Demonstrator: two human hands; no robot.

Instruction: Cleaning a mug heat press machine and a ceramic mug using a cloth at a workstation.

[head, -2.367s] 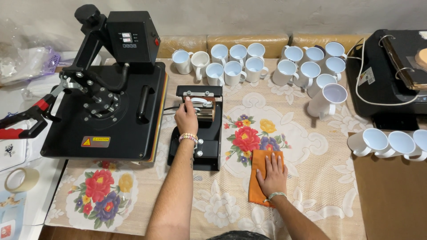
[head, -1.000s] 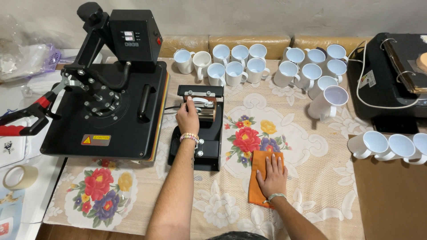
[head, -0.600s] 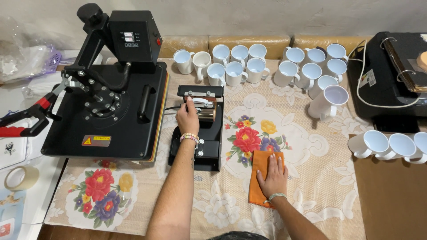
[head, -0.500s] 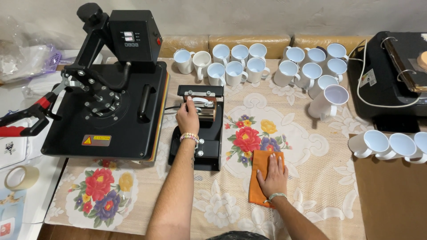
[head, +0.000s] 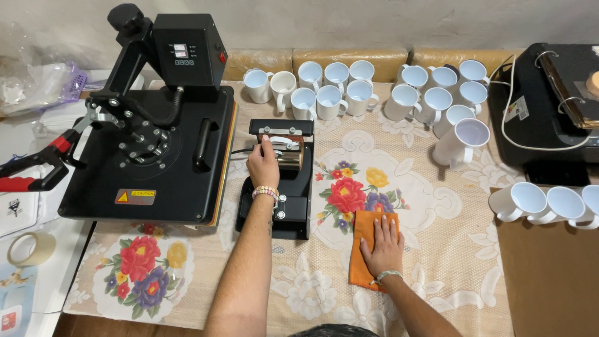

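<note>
Two hands: both of the person's own, bare, a beaded bracelet on each wrist.
Left hand [head: 263,166]: fingers curled round the metal handle on top of the small black mug press [head: 279,178], gripping it.
Mug press: on the floral lace cloth of the worktop [head: 430,218], just right of the large black flat heat press [head: 153,143].
Right hand [head: 382,240]: open, palm flat on the folded orange cloth [head: 360,249], fingers spread.
Orange cloth: flat on the worktop, right of the mug press, below the printed red flower.
White ceramic mugs [head: 349,87]: clustered along the far edge; three more [head: 549,203] lie tipped at the right.
Tape roll [head: 28,248]: far left, well apart.
</note>
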